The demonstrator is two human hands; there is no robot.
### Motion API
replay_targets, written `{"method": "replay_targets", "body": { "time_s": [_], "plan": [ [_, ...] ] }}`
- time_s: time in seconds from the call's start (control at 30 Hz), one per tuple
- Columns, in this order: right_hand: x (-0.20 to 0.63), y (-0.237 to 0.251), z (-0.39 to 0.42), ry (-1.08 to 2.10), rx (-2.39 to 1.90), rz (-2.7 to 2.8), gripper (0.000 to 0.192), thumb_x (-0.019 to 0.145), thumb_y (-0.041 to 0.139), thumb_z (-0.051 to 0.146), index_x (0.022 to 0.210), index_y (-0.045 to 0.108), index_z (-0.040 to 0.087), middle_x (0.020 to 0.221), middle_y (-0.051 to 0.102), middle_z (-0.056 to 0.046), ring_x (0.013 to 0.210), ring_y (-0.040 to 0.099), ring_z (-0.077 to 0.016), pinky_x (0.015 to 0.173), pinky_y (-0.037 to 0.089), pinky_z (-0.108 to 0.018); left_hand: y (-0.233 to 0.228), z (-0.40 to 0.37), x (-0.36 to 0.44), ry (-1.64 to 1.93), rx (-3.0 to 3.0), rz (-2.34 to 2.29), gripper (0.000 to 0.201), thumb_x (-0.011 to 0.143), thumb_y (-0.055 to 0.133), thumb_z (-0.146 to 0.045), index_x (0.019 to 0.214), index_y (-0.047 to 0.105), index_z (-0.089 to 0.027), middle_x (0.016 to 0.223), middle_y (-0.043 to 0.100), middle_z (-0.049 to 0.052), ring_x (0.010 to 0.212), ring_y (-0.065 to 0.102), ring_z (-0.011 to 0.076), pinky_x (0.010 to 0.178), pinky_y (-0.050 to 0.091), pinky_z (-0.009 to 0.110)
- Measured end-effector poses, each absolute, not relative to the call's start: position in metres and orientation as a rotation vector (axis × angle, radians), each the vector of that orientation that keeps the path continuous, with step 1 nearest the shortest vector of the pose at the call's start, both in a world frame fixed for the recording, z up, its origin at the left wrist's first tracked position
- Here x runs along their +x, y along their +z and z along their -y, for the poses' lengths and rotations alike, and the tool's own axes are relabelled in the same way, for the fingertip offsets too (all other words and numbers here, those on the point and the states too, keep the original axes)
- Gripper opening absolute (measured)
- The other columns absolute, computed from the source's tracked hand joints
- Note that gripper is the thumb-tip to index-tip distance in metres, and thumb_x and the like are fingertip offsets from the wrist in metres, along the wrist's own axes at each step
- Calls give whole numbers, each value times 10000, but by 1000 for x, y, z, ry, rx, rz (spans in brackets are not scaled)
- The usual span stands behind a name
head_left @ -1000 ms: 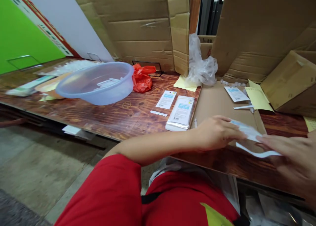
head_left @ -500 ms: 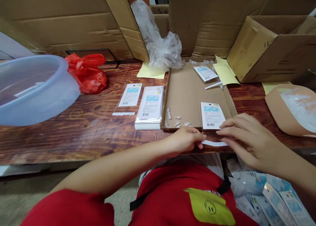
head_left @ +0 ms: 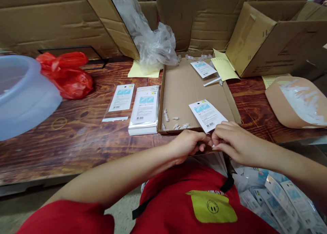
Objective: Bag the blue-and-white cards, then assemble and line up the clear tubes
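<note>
Head: both hands [head_left: 213, 143] pinch packet [head_left: 207, 115] edge.

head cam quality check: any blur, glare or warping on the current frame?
Head view: mostly sharp, label print on the packet at both hands too small to read; wide-angle bowing at the edges, where the blue basin looks stretched; soft even light, faint sheen on the clear plastic bag; no hard shadows.

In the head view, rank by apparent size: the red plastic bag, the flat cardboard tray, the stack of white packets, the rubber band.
1. Flat brown cardboard tray
2. Crumpled red plastic bag, though it lies farther back
3. Stack of white packets
4. Thin rubber band
</note>
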State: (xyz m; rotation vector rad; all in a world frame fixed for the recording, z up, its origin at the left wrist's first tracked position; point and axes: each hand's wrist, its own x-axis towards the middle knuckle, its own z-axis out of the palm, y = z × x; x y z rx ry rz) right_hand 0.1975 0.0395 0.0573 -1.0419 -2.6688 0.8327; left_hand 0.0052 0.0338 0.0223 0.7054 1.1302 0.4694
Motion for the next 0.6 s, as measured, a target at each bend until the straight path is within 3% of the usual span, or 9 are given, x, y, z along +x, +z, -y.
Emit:
{"method": "replay_targets", "body": {
  "time_s": [0.13,0.2,0.27,0.33,0.37,0.5,0.6],
  "plan": [
    [253,94,-54,856,-1146,2485,276,986,515,412,831,631,215,832,670,-31,771,611,-147,683,482,-301,18,-33,-3,506,689,-1135,223,766,597,-252,753,763,-103,501,447,-35,403,207,40,453,71,261],
    [294,107,-75,497,-1371,2233,375,916,609,558,848,670,195,836,689,-37,739,614,-130,641,463,-291,15,-32,-8,509,701,-1124,239,781,608,-281,782,774,-109,523,465,-29,412,200,38,459,72,259],
    [336,111,-103,57,-1671,1810,458,867,665,577,960,698,130,977,721,-83,856,645,-146,707,455,-325,13,-31,-11,499,741,-1122,250,794,629,-333,744,762,-126,515,462,-31,411,189,39,457,73,259],
    [373,107,-129,-125,-2085,1683,559,959,469,545,929,729,52,992,727,-119,864,660,-159,696,425,-350,11,-28,-14,446,835,-1137,346,815,637,-427,635,711,-140,489,462,-23,408,187,45,449,86,259],
    [387,104,-139,-45,-2308,1799,573,988,386,487,894,748,53,953,734,-102,853,670,-160,703,424,-346,11,-27,-16,411,915,-1148,416,827,630,-488,595,684,-146,482,477,-13,408,204,51,442,105,256],
    [419,98,-154,247,-2547,1986,106,805,759,221,782,772,119,770,750,-70,701,665,-155,716,460,-306,9,-20,-28,506,1438,-1275,491,892,546,-583,673,683,-166,573,596,20,490,450,110,472,313,238],
    [420,104,-145,59,-2624,1972,139,841,760,249,828,739,112,817,739,-118,779,646,-191,768,460,-349,5,-17,-33,821,2002,-1432,275,912,578,-407,778,634,-174,706,642,19,604,583,139,551,430,243]
  ]
}}
